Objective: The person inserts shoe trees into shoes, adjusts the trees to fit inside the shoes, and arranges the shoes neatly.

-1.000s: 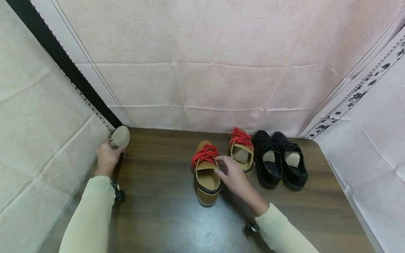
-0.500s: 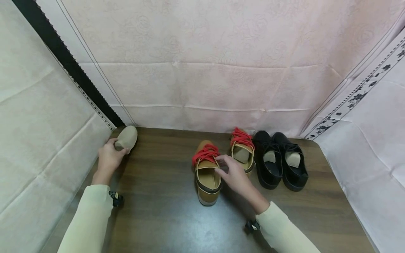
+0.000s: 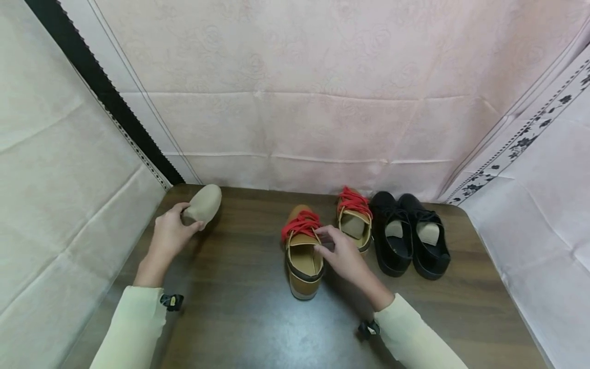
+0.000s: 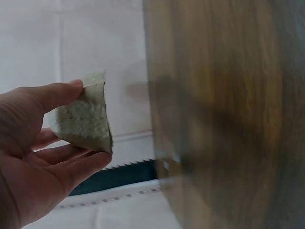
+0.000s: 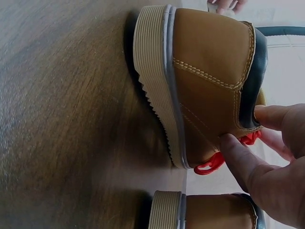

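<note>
My left hand [image 3: 171,233] pinches a beige, rounded toe-shaped shoe insert [image 3: 204,204] over the left back of the table. In the left wrist view the insert [image 4: 86,117] shows a rough, flat cut end, with the thumb on one side and fingers on the other. My right hand [image 3: 343,256] grips the collar of a tan shoe [image 3: 302,288] with red laces, standing near the middle. Seen from the right wrist, the thumb presses the outside of this shoe [image 5: 209,47] and a fingertip reaches over its dark padded rim. The shoe's inside shows bare lining.
Right of that shoe stands its matching tan shoe [image 3: 354,202], with a beige insert [image 3: 351,225] inside. A pair of black shoes, one left [image 3: 391,264] and one right [image 3: 432,265], also holds inserts. Pale cloth walls [image 3: 286,123] enclose the wooden table [image 3: 239,318].
My left hand has carried the insert rightward from the back left corner, towards the tan shoe. The right hand keeps its grip on the shoe, nearly still.
</note>
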A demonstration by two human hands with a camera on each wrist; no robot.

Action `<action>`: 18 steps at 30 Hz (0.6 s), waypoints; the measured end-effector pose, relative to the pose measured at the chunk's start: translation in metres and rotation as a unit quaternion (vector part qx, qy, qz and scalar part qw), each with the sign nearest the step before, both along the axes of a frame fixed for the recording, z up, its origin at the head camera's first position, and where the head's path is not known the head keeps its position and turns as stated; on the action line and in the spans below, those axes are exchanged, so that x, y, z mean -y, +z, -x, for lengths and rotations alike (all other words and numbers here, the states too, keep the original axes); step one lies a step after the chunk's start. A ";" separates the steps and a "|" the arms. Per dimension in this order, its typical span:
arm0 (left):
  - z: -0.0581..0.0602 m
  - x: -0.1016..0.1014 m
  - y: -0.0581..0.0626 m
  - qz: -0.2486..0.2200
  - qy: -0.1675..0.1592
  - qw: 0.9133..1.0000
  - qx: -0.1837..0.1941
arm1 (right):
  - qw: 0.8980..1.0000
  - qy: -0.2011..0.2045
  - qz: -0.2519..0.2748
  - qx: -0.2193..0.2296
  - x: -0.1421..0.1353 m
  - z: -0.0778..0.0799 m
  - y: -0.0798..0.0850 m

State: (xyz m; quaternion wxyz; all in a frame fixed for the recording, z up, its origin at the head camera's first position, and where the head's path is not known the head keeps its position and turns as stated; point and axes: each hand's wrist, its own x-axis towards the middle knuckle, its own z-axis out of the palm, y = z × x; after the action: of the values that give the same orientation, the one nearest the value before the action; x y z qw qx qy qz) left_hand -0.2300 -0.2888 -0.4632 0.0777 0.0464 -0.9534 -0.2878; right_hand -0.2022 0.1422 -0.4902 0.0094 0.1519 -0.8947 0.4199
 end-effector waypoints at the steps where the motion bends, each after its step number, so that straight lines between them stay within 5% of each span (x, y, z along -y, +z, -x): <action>1: -0.002 -0.003 0.003 0.000 -0.008 1.000 0.002 | 1.000 -0.001 0.000 0.001 0.000 0.000 0.000; 18: -0.038 -0.042 0.035 0.014 -0.076 0.997 -0.012 | 1.000 -0.011 -0.004 0.013 0.001 0.001 0.003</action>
State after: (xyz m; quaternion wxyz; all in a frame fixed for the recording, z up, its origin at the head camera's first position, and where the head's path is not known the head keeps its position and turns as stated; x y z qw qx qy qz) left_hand -0.1919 -0.2466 -0.4280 0.0682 -0.0305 -0.9570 -0.2804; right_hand -0.2032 0.1417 -0.4876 0.0014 0.1369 -0.8978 0.4186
